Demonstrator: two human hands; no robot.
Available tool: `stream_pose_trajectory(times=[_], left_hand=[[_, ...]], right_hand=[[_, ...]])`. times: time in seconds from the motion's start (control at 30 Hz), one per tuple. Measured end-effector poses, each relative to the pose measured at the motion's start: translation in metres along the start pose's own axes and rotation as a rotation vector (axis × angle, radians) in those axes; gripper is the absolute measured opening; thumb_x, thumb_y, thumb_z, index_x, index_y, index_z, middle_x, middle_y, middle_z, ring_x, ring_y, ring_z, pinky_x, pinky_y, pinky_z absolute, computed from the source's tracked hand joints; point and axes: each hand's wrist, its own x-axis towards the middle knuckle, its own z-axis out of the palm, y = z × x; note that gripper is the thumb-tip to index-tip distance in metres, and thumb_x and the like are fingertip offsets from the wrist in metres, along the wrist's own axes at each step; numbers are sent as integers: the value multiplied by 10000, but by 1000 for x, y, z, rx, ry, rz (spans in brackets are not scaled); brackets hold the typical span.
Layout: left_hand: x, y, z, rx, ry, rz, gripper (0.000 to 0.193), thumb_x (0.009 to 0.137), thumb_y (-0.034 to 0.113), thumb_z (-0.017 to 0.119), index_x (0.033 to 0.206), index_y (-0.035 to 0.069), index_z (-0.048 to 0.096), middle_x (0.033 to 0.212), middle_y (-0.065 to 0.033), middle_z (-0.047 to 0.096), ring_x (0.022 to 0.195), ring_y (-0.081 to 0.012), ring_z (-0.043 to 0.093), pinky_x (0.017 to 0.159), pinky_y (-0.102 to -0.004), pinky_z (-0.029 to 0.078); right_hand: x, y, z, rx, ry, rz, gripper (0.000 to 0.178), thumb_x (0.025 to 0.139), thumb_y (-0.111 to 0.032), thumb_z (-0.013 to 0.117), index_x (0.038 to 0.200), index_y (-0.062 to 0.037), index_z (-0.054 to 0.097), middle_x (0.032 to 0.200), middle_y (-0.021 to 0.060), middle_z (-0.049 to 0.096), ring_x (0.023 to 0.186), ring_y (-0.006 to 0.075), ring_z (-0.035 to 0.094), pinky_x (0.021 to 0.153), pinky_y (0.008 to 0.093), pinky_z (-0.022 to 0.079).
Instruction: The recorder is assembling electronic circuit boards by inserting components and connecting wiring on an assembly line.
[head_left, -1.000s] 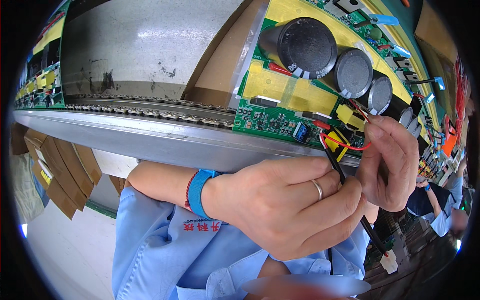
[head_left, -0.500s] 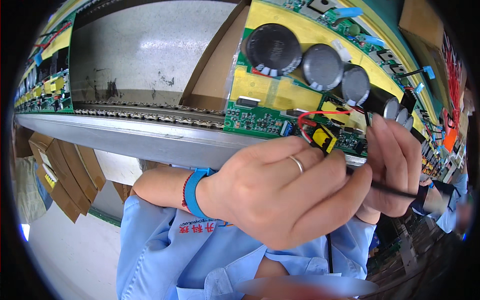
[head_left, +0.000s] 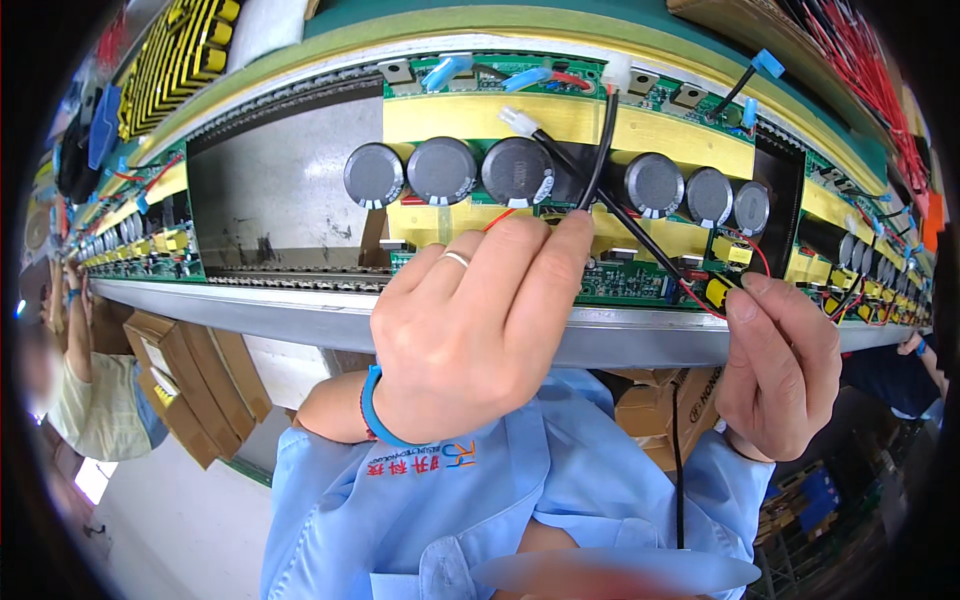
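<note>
Before me lies a long green circuit board (head_left: 640,285) with yellow insulating strips and a row of round black capacitors (head_left: 517,172). My left hand (head_left: 480,310), ringed and blue-banded at the wrist, reaches over its near half. Its fingertips are closed on a black cable (head_left: 606,150), which runs up to a white plug (head_left: 617,74) at the far edge. A second black cable (head_left: 640,232) crosses it, ending in a clear white plug (head_left: 518,122). At the near right edge, my right hand (head_left: 785,365) pinches beside a small yellow transformer (head_left: 717,293) with red wires; what is between the fingertips is hidden.
The board rests on a chain conveyor with a metal rail (head_left: 300,312). More boards stand left and right (head_left: 860,270) along it. Yellow-black parts (head_left: 180,65) and red wires (head_left: 865,80) lie beyond. Cardboard boxes (head_left: 190,390) are below left. Another person (head_left: 95,400) works at far left.
My hands, close together at the near edge before, are now apart, the left one farther over the board. The black cables now lie crossed over the capacitors. The view has shifted.
</note>
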Motion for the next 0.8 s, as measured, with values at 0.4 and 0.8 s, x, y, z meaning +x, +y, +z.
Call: stream_pose_trajectory(times=[0.4,0.8], left_hand=[[-26,-60,-43,28,59,-278,221,916,103,615,1075,-47,651,945,-146,641,837,-246,600,746,-315,473],[-30,-68,-32,-269,-268,-414,467,1006,372,507,1092,-70,631,926,-140,606,795,-205,569,721,-287,434]], right_hand=[[-37,-7,-4,150,-91,-42,260,634,-109,708,886,-59,744,884,78,687,479,75,431,422,217,264],[-54,-23,17,176,-177,-159,254,678,-121,708,927,-68,718,924,38,669,507,65,400,451,218,240]])
